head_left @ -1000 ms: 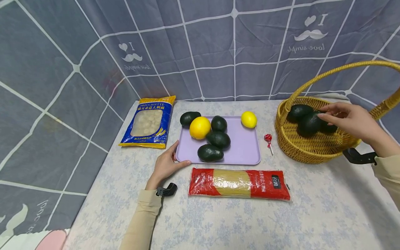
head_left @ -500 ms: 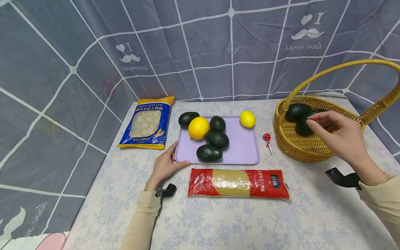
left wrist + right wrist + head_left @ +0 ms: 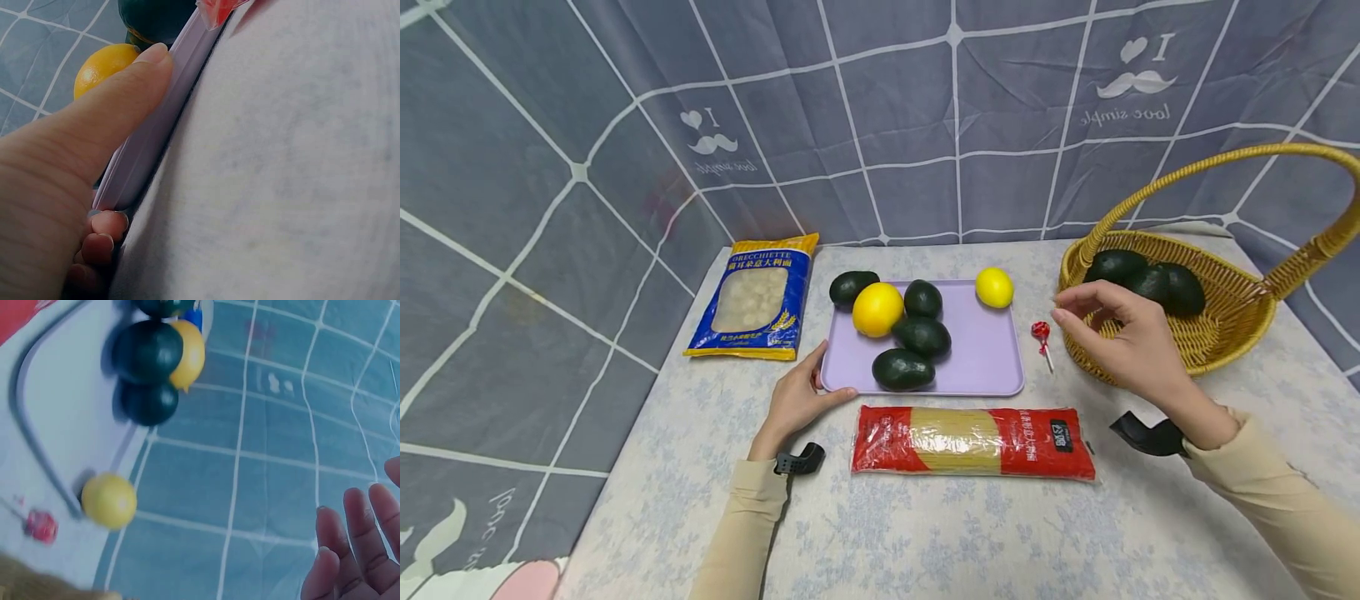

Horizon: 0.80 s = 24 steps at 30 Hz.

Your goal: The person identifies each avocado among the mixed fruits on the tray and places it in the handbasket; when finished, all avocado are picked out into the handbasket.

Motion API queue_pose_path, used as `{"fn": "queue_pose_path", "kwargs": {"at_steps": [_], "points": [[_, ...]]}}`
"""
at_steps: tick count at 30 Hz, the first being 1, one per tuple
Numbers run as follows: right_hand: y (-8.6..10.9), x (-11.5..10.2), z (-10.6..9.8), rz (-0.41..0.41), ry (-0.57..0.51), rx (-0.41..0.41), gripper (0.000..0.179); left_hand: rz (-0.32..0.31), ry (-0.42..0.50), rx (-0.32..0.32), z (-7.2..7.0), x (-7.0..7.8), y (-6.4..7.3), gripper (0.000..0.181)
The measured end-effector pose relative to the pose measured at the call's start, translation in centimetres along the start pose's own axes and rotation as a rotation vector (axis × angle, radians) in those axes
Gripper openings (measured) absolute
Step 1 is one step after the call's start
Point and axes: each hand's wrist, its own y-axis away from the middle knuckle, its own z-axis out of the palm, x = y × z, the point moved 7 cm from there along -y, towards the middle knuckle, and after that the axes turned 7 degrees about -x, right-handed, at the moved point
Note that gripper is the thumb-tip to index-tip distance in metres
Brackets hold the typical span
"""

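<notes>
My left hand [image 3: 797, 396] grips the near left corner of a lilac tray [image 3: 977, 358], thumb over the front rim and fingers at the left side; the left wrist view shows the thumb [image 3: 134, 81] on the rim. On the tray lie several dark avocados [image 3: 902, 369], an orange-yellow round fruit [image 3: 877, 309] and, at the far right corner, a lemon [image 3: 995, 287]. My right hand [image 3: 1123, 337] holds nothing, fingers loosely bent, in front of a wicker basket [image 3: 1243, 329]. Avocados [image 3: 1183, 289] lie inside the basket, partly hidden by the hand.
A red lollipop [image 3: 1041, 331] lies between tray and basket. In front of the tray is a red spaghetti pack [image 3: 973, 442]. A blue orecchiette bag [image 3: 752, 296] lies at the back left. The tall basket handle [image 3: 1225, 155] arches up; a grey curtain [image 3: 917, 125] stands behind.
My right hand has moved left out of the basket, to near the lollipop, still empty. Another avocado in the basket has come into view. The left hand stays at the tray.
</notes>
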Motion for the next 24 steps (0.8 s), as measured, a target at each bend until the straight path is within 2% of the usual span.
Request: {"fn": "queue_pose_path", "kwargs": {"at_steps": [9,14,24], "points": [[-2.1,-1.1,4.8,-0.047,-0.094,-0.116,0.024,0.01,-0.006,0.007,0.0,0.0,0.1,0.097],[-3.3,-0.7,6.8,-0.019,-0.116,-0.196,0.022,0.01,-0.008,0.005,0.1,0.0,0.0,0.096],[-5.6,0.6,11.0,0.05,-0.094,-0.379,0.034,0.006,-0.01,0.005,-0.1,0.1,0.0,0.096]]}}
